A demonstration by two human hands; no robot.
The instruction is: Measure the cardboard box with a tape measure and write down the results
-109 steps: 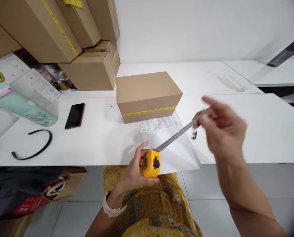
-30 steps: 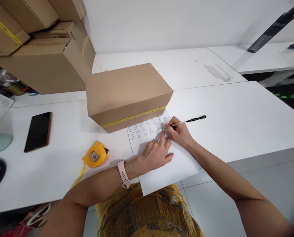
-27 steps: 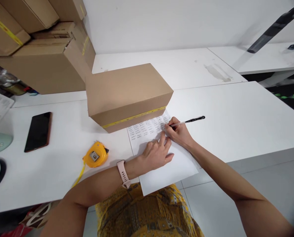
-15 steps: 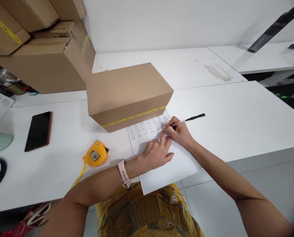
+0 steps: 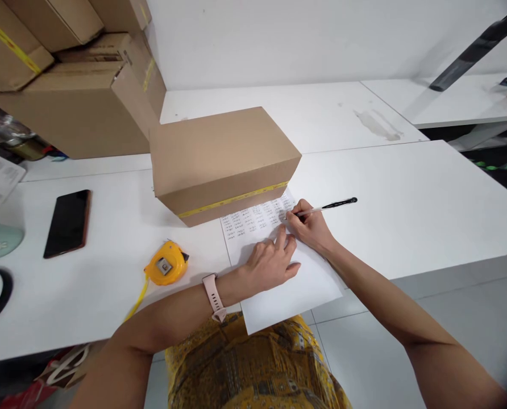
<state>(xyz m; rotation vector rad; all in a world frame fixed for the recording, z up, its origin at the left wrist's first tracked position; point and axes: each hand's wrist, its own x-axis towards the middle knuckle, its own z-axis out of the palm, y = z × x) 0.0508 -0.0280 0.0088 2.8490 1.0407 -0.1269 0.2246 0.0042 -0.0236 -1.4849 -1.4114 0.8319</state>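
Observation:
A white sheet of paper with rows of small handwriting hangs a little over the table's front edge. Its far part goes under or behind a closed cardboard box with yellow tape along its side. My right hand grips a pen with a black end, its tip at the written lines. Flat on the sheet, fingers spread, lies my left hand, with a pink watch band on that wrist. To its left rests a yellow tape measure with some tape pulled out.
On the left of the white table lie a dark phone and a light green cup. Stacked cardboard boxes fill the back left. A dark cylindrical object leans at the back right.
The view has shifted very slightly. Both hands keep nearly the same places on the paper, the pen still in my right hand.

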